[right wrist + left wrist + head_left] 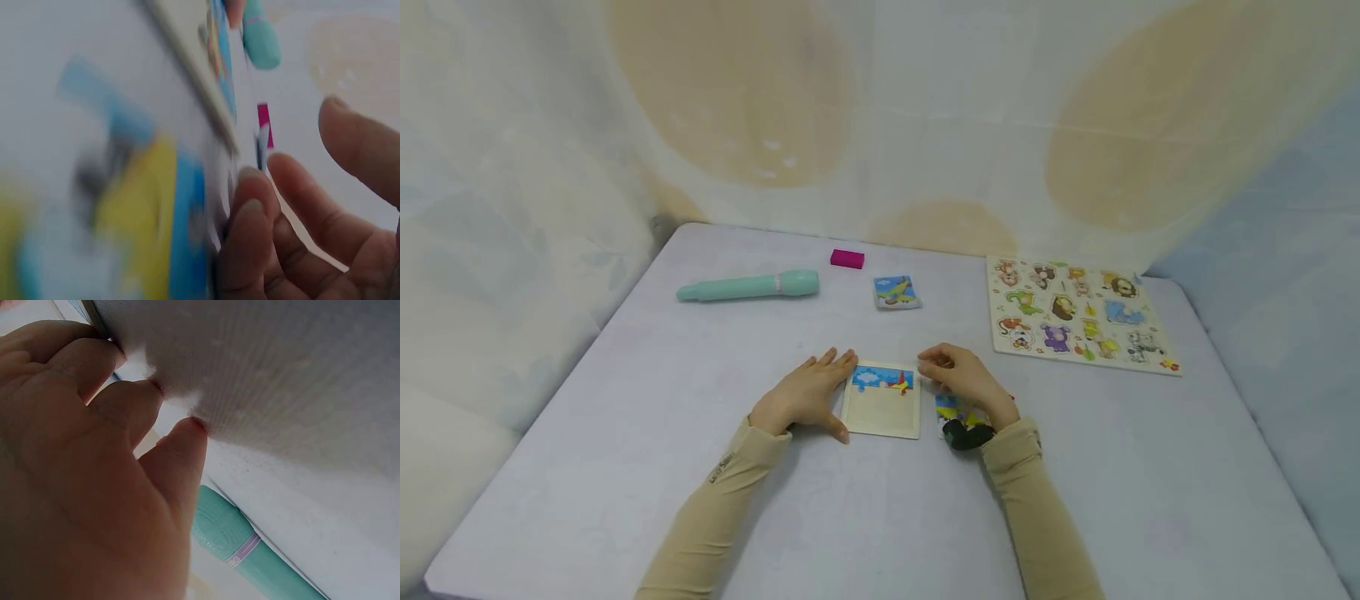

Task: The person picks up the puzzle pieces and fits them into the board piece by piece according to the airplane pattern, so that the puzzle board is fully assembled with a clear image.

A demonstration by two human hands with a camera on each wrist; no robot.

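A small wooden puzzle tray [880, 419] lies in the middle of the table, its top strip filled with blue sky and red-and-yellow picture pieces. Along its left border rests my left hand [805, 393], fingers spread and thumb near the lower corner. My right hand [966, 381] hovers by the tray's upper right corner with fingers bent; the right wrist view shows its thumb apart from the fingers and nothing between them. Loose blue and yellow puzzle pieces [947, 407] lie under that hand, partly hidden by it and blurred in the right wrist view.
Farther back are a teal pen-shaped object [745, 287], a magenta block [847, 259] and a small airplane picture piece [897, 292]. An animal puzzle board [1036, 353] lies at the back right. Patterned cloth [940, 150] hangs behind the table.
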